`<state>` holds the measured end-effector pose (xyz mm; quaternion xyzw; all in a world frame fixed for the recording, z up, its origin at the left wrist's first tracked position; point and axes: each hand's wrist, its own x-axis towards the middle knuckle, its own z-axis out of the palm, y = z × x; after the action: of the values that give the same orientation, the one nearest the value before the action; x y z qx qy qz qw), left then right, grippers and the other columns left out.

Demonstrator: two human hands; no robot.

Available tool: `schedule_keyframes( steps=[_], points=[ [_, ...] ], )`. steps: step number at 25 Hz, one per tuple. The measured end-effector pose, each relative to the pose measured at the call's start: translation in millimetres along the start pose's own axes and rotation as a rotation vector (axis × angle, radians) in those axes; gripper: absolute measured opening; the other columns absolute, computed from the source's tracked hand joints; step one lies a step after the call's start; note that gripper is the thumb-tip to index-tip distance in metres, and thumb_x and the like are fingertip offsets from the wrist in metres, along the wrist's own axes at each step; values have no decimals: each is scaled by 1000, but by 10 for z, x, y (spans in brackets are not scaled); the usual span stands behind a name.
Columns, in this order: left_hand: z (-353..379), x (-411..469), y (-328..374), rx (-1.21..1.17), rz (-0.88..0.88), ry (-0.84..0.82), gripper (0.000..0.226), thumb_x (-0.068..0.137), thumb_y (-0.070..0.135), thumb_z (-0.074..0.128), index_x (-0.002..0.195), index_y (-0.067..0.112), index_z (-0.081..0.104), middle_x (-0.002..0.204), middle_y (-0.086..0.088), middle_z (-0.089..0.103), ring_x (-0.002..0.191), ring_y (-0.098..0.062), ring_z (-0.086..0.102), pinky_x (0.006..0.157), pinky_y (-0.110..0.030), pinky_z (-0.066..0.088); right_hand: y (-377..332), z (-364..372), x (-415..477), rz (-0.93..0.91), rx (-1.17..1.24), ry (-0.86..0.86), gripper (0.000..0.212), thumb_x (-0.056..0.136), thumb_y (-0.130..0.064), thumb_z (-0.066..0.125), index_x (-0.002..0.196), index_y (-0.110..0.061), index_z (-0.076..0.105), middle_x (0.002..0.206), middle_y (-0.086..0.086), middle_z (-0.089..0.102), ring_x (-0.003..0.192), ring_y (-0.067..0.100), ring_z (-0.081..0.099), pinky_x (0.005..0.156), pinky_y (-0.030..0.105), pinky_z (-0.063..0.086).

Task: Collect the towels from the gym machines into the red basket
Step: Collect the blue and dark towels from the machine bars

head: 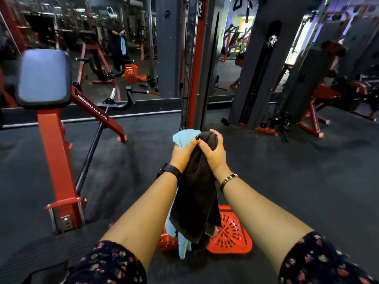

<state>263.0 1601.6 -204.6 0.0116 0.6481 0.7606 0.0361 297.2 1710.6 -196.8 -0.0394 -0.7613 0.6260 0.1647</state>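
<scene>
My left hand [183, 153] and my right hand [214, 152] are pressed together in front of me, both closed around the tops of two towels. A light blue towel [185, 136] bunches above my left hand, and its lower end hangs out below at the bottom. A dark brown towel [196, 199] drapes down between my forearms. Directly below the hanging towels, on the floor, stands the red basket [231, 232], its perforated bottom showing; the towels hide part of it.
A red gym machine [57, 152] with a grey pad [44, 77] stands at the left, with a black bar slanting down beside it. A mirror wall [114, 48] is ahead. Grey and red cable columns [256, 78] rise ahead and to the right. Dark rubber floor surrounds the basket.
</scene>
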Motion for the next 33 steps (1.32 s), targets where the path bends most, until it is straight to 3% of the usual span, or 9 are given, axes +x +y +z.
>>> schedule_keyframes(
  steps=[3, 7, 10, 17, 20, 27, 33],
  points=[
    [-18, 518, -38, 15, -9, 39, 33, 85, 28, 66, 115, 14, 60, 109, -2, 65, 103, -19, 62, 94, -34, 50, 86, 153, 480, 22, 25, -7, 63, 81, -29, 69, 136, -20, 39, 114, -2, 53, 104, 11, 52, 77, 9, 41],
    [-56, 1022, -106, -24, 0, 55, 34, 75, 33, 71, 105, 19, 62, 95, 8, 66, 90, -9, 63, 78, -22, 49, 305, 334, 976, 29, 40, -1, 62, 79, -31, 70, 134, -21, 42, 117, -4, 55, 106, 10, 54, 82, 10, 41],
    [-87, 1434, -259, 6, -31, 94, 29, 80, 31, 70, 105, 20, 64, 102, 2, 68, 95, -13, 65, 85, -28, 52, 536, 468, 1383, 61, 61, -37, 55, 85, -22, 68, 134, -20, 43, 114, -8, 55, 104, 8, 54, 73, -1, 40],
    [-102, 2269, -667, 59, -108, 232, 60, 50, 59, 70, 99, 26, 66, 106, 1, 70, 102, -16, 65, 93, -35, 52, 1192, 729, 2234, 144, 48, -153, 61, 79, -31, 71, 133, -21, 43, 131, 5, 54, 117, 14, 52, 102, 28, 40],
    [-146, 2533, -908, 47, -167, 291, 60, 49, 58, 71, 98, 24, 67, 104, 1, 71, 100, -15, 66, 93, -34, 52, 1493, 870, 2471, 195, 38, -178, 65, 72, -41, 68, 131, -25, 45, 129, 1, 56, 118, 14, 53, 104, 29, 41],
    [-306, 2941, -1645, 71, -363, 405, 75, 47, 58, 72, 106, 14, 69, 107, -4, 72, 99, -17, 67, 94, -38, 53, 2327, 1151, 2765, 388, 13, -205, 52, 82, -24, 71, 129, -23, 48, 127, 1, 58, 118, 16, 54, 106, 33, 40],
    [-591, 3270, -2653, 53, -492, 409, 48, 71, 40, 75, 110, 13, 66, 112, -5, 70, 102, -16, 65, 92, -32, 51, 3299, 1518, 2795, 527, -60, -207, 53, 84, -23, 70, 131, -20, 47, 117, -6, 56, 111, 10, 53, 102, 26, 40]
  ],
)
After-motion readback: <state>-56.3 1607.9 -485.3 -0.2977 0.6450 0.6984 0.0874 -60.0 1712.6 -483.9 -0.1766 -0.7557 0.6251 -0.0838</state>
